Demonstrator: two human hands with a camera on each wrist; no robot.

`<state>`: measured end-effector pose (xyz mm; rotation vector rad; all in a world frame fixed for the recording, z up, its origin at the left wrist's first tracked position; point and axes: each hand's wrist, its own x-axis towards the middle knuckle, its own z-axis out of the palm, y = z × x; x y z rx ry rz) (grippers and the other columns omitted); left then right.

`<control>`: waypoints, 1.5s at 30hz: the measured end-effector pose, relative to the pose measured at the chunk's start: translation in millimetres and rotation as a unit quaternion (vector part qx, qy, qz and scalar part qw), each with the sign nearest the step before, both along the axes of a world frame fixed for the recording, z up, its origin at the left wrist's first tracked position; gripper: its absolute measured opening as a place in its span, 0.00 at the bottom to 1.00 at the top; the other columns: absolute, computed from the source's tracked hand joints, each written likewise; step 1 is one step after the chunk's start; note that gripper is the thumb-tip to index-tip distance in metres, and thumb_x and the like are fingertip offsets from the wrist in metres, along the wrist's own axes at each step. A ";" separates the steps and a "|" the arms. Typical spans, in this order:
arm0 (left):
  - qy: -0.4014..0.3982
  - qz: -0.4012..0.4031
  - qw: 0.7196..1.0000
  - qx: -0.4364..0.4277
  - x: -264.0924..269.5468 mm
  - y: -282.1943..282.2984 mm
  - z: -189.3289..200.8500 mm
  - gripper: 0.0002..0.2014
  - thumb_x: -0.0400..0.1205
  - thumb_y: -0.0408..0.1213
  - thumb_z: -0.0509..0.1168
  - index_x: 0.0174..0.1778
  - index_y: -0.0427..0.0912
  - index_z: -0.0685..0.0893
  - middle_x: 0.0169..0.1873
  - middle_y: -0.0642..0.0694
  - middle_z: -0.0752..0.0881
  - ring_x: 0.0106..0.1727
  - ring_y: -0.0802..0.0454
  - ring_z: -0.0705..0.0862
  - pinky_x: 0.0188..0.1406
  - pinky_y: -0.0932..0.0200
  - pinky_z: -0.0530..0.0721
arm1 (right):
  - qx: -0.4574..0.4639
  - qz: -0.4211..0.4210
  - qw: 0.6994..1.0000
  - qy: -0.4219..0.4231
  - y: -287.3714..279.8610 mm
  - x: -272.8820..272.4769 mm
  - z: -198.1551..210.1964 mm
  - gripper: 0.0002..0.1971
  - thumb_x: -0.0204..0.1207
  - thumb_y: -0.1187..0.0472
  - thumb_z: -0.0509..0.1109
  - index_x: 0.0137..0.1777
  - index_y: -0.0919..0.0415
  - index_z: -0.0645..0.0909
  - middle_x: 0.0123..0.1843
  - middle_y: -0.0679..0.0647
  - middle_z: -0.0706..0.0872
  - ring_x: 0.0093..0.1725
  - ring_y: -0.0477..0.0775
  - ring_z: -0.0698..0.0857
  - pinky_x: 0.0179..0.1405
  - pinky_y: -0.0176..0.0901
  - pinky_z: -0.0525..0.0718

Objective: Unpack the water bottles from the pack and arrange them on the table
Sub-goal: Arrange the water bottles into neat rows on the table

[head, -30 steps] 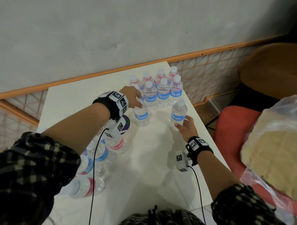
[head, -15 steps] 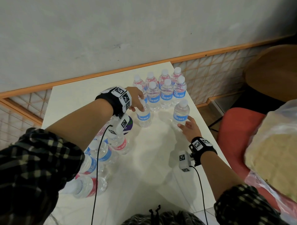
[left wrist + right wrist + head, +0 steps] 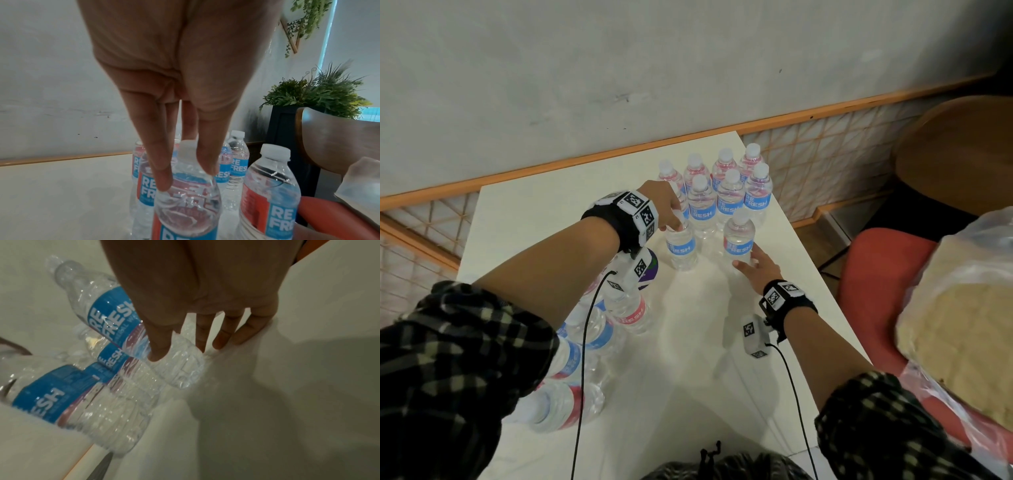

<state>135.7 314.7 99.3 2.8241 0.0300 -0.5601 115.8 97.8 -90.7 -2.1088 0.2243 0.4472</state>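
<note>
Several clear water bottles (image 3: 726,192) with blue and red labels stand in rows at the table's far right corner. In front of them my left hand (image 3: 674,224) pinches the neck of an upright bottle (image 3: 681,245); the left wrist view shows a finger and the thumb on either side of that bottle (image 3: 185,194). My right hand (image 3: 748,258) lies low on the table, its thumb against the lower part of another upright bottle (image 3: 738,240), fingers straight. Several more bottles (image 3: 626,315) lie on their sides at the left, partly hidden under my left arm.
The white table (image 3: 688,359) ends close on the right, just beyond my right hand. Beside it are a red chair (image 3: 876,270) holding a filled plastic bag (image 3: 962,325), and a brown round seat (image 3: 962,154). A wall runs behind.
My right hand has slid left and slightly forward, and the bottle it touches has shifted left toward the bottle in my left hand. The left hand and its bottle stay put.
</note>
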 end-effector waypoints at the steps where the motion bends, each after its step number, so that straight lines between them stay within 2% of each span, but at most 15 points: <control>1: -0.001 0.000 1.000 0.001 0.4 0.9 -0.7 0.22 0.76 0.41 0.73 0.65 0.36 0.83 0.30 0.47 0.85 0.42 0.52 0.87 0.30 0.71 0.74 | 0.003 0.002 1.000 0.002 4.3 1.1 -0.2 0.36 0.75 0.46 0.70 0.80 0.43 0.59 0.77 0.53 0.73 0.76 0.59 0.71 0.77 0.55 0.66; 6: -0.016 -0.011 1.000 0.012 3.1 2.2 -3.3 0.22 0.76 0.41 0.72 0.64 0.36 0.83 0.34 0.44 0.86 0.42 0.51 0.85 0.30 0.65 0.75 | 0.044 -0.019 0.999 -0.004 24.3 4.3 -3.9 0.34 0.71 0.50 0.75 0.75 0.44 0.65 0.72 0.52 0.79 0.73 0.59 0.73 0.72 0.55 0.72; 10: -0.024 -0.024 0.999 0.023 7.5 3.3 -5.5 0.20 0.76 0.41 0.72 0.61 0.35 0.85 0.25 0.50 0.81 0.41 0.51 0.82 0.29 0.66 0.73 | 0.037 -0.002 0.999 -0.001 37.6 8.7 -4.2 0.34 0.72 0.48 0.73 0.77 0.42 0.64 0.72 0.51 0.78 0.74 0.60 0.72 0.73 0.58 0.70; 13: -0.031 -0.030 0.999 0.033 9.8 4.6 -7.8 0.17 0.76 0.41 0.72 0.56 0.34 0.86 0.24 0.51 0.78 0.42 0.49 0.82 0.39 0.61 0.77 | 0.016 0.011 1.000 0.005 43.8 12.4 -6.0 0.35 0.74 0.45 0.71 0.79 0.41 0.61 0.74 0.52 0.76 0.74 0.60 0.71 0.74 0.58 0.69; 15: -0.032 -0.033 0.998 0.037 10.4 5.2 -8.4 0.10 0.75 0.41 0.72 0.48 0.41 0.83 0.24 0.50 0.77 0.42 0.48 0.81 0.41 0.60 0.76 | 0.008 0.014 1.000 0.005 46.2 14.5 -6.7 0.35 0.74 0.44 0.71 0.79 0.40 0.61 0.74 0.52 0.76 0.74 0.61 0.71 0.74 0.58 0.69; 20: -0.037 -0.045 0.998 0.039 13.9 5.3 -9.2 0.12 0.75 0.41 0.72 0.43 0.42 0.75 0.26 0.47 0.76 0.40 0.48 0.78 0.39 0.59 0.75 | -0.003 0.005 1.000 0.000 50.4 15.1 -6.2 0.34 0.74 0.44 0.70 0.78 0.40 0.61 0.70 0.52 0.79 0.73 0.61 0.71 0.74 0.57 0.68; 23: -0.034 -0.054 0.997 0.042 14.2 5.7 -9.0 0.11 0.75 0.40 0.72 0.43 0.43 0.76 0.24 0.48 0.75 0.40 0.48 0.78 0.32 0.62 0.73 | -0.008 -0.005 1.000 0.002 53.6 13.8 -5.9 0.34 0.73 0.42 0.71 0.77 0.39 0.62 0.69 0.52 0.80 0.72 0.61 0.72 0.73 0.61 0.69; 27: -0.035 -0.052 0.997 0.043 12.6 5.5 -8.7 0.10 0.75 0.41 0.72 0.46 0.46 0.77 0.24 0.50 0.74 0.42 0.49 0.78 0.40 0.59 0.76 | -0.020 0.001 1.000 0.011 54.9 15.8 -5.8 0.36 0.72 0.40 0.70 0.79 0.38 0.60 0.70 0.52 0.79 0.72 0.61 0.73 0.72 0.62 0.69; 31: -0.039 -0.049 0.997 0.041 10.1 5.6 -8.5 0.10 0.75 0.41 0.72 0.46 0.46 0.78 0.25 0.48 0.75 0.42 0.49 0.78 0.31 0.62 0.72 | -0.027 -0.012 1.000 0.008 56.8 17.6 -5.2 0.35 0.71 0.41 0.72 0.76 0.39 0.62 0.67 0.53 0.81 0.69 0.61 0.75 0.71 0.62 0.71; 33: -0.038 -0.046 0.997 0.040 9.3 5.7 -9.1 0.10 0.75 0.41 0.72 0.45 0.46 0.77 0.32 0.45 0.79 0.42 0.49 0.77 0.29 0.64 0.70 | -0.032 -0.033 0.999 0.006 59.8 18.0 -4.8 0.34 0.69 0.41 0.74 0.73 0.40 0.65 0.64 0.53 0.82 0.67 0.60 0.77 0.69 0.63 0.73; 35: -0.038 -0.041 0.998 0.037 8.4 4.9 -9.1 0.09 0.75 0.40 0.72 0.46 0.46 0.80 0.36 0.43 0.81 0.42 0.48 0.78 0.31 0.62 0.72 | -0.035 -0.054 0.998 0.005 63.1 17.6 -4.0 0.33 0.66 0.41 0.76 0.70 0.41 0.67 0.62 0.53 0.83 0.65 0.60 0.78 0.68 0.63 0.73; 38: -0.036 -0.036 0.998 0.035 7.7 4.3 -9.2 0.10 0.75 0.40 0.72 0.45 0.46 0.78 0.36 0.43 0.80 0.42 0.49 0.78 0.42 0.59 0.75 | -0.040 -0.069 0.997 0.007 66.9 16.8 -3.8 0.33 0.65 0.39 0.76 0.67 0.41 0.67 0.61 0.53 0.83 0.64 0.60 0.79 0.66 0.63 0.74; 41: -0.037 -0.029 0.998 0.039 7.5 3.8 -9.0 0.09 0.75 0.40 0.72 0.45 0.45 0.78 0.37 0.43 0.80 0.41 0.49 0.77 0.42 0.59 0.74 | -0.043 -0.075 0.996 0.011 69.4 16.3 -2.7 0.33 0.64 0.38 0.75 0.67 0.42 0.66 0.61 0.54 0.82 0.63 0.61 0.80 0.65 0.63 0.75; 43: -0.037 -0.025 0.998 0.040 7.2 3.7 -9.3 0.12 0.75 0.41 0.72 0.51 0.39 0.85 0.39 0.43 0.81 0.42 0.48 0.78 0.43 0.59 0.74 | -0.043 -0.078 0.996 0.011 70.3 16.2 -2.2 0.33 0.65 0.38 0.75 0.67 0.42 0.66 0.61 0.54 0.82 0.63 0.60 0.80 0.65 0.62 0.74; 45: -0.037 -0.021 0.998 0.040 6.5 3.3 -8.7 0.19 0.75 0.41 0.72 0.59 0.35 0.85 0.40 0.44 0.82 0.44 0.48 0.79 0.44 0.58 0.75 | -0.044 -0.080 0.996 0.011 70.5 15.9 -1.8 0.33 0.64 0.38 0.75 0.66 0.42 0.66 0.61 0.54 0.82 0.63 0.60 0.80 0.65 0.62 0.74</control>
